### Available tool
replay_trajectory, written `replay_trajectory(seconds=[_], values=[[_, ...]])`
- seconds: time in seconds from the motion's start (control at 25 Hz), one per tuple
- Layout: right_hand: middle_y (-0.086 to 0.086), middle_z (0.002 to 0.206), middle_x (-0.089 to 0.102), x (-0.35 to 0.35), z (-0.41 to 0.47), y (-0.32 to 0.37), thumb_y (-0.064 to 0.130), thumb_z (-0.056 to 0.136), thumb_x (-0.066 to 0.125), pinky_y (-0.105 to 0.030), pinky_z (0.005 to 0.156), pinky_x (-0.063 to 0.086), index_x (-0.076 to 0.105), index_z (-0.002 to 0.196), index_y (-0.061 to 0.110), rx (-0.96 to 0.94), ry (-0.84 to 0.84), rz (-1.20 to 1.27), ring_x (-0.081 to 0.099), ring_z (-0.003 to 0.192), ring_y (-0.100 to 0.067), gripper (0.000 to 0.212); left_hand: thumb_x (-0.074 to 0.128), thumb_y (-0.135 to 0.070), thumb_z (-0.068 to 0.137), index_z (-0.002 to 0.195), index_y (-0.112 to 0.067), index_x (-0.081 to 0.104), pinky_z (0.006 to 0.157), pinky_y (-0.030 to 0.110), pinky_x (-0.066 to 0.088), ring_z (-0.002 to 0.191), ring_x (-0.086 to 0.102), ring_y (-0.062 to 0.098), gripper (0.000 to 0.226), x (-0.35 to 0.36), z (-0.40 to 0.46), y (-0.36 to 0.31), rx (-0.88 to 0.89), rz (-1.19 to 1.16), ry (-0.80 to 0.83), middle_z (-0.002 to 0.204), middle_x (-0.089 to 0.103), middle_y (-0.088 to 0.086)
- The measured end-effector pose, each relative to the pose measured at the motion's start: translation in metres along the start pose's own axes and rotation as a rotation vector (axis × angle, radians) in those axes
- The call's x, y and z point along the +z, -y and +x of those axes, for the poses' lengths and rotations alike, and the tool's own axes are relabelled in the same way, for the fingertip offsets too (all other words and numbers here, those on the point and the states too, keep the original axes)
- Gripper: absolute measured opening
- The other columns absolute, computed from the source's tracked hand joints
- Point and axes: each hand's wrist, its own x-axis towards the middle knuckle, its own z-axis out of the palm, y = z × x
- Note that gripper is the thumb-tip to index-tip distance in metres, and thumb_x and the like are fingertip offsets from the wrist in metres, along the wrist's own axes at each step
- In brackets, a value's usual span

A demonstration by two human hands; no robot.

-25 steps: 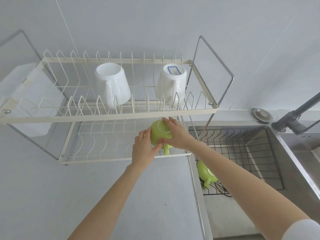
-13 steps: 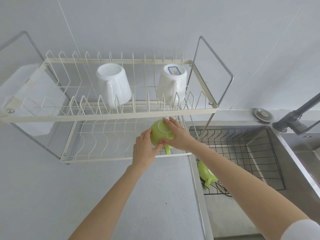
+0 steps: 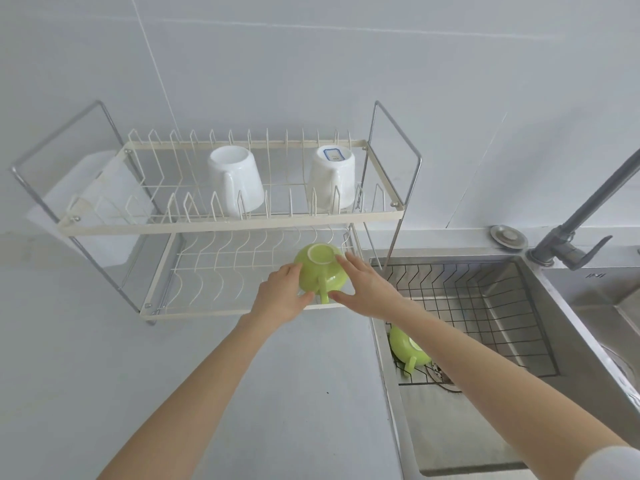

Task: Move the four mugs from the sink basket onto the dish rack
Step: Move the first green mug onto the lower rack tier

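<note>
A green mug (image 3: 320, 271) sits upside down at the right end of the lower tier of the cream wire dish rack (image 3: 225, 228), its handle pointing toward me. My left hand (image 3: 280, 299) cups its left side. From the right, my right hand (image 3: 370, 289) has its index finger on the mug's base and its thumb by the rim. Two white mugs (image 3: 239, 181) (image 3: 330, 178) stand upside down on the upper tier. A second green mug (image 3: 407, 351) lies inverted in the black wire sink basket (image 3: 485, 306), partly hidden by my right forearm.
The steel sink (image 3: 571, 323) lies to the right, with a grey faucet (image 3: 571, 237) at its far right corner and a round metal plug (image 3: 508, 236) on the ledge. A white plastic holder (image 3: 97, 188) hangs on the rack's left end. Grey counter (image 3: 173, 375) spreads before the rack.
The green mug has settled onto the lower tier. My right hand has slid back to the right, uncovering more of the mug. The view has tilted down slightly.
</note>
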Motion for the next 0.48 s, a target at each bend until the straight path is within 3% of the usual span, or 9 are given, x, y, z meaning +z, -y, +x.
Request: replay_trajectory(seconds=[0.12,0.28,0.48], values=[[-0.003,0.159,0.007,0.000,-0.022,-0.003,0.041,0.089,0.050,-0.042,0.116,0.024,0.009,0.147,0.022,-0.019,-0.007,-0.023,0.012,0.146,-0.021,0.074,0.050,-0.033,0.089,0.140,-0.009,0.025,0.105,0.042,0.035,0.133,0.035,0.028,0.061,-0.003,-0.018,-0.009,0.030,0.084,-0.025,0.148,0.034,0.008],[-0.006,0.159,0.007,0.002,-0.051,-0.014,0.040,0.089,0.051,-0.038,0.119,0.012,0.009,0.148,0.020,-0.040,-0.036,-0.055,0.005,0.147,-0.021,0.074,0.049,-0.033,0.089,0.136,-0.009,0.032,0.104,0.039,0.034,0.132,0.037,0.026,0.055,0.002,-0.043,-0.027,0.071,0.183,-0.073,0.143,0.040,0.007],[-0.005,0.159,0.009,0.007,-0.084,-0.038,0.039,0.089,0.050,-0.037,0.120,0.005,0.012,0.147,0.021,-0.047,-0.073,-0.107,0.002,0.147,-0.021,0.072,0.045,-0.038,0.090,0.141,-0.014,0.023,0.113,0.043,0.022,0.139,0.025,0.025,0.061,0.026,-0.062,-0.048,0.092,0.317,-0.044,0.149,0.029,0.007]])
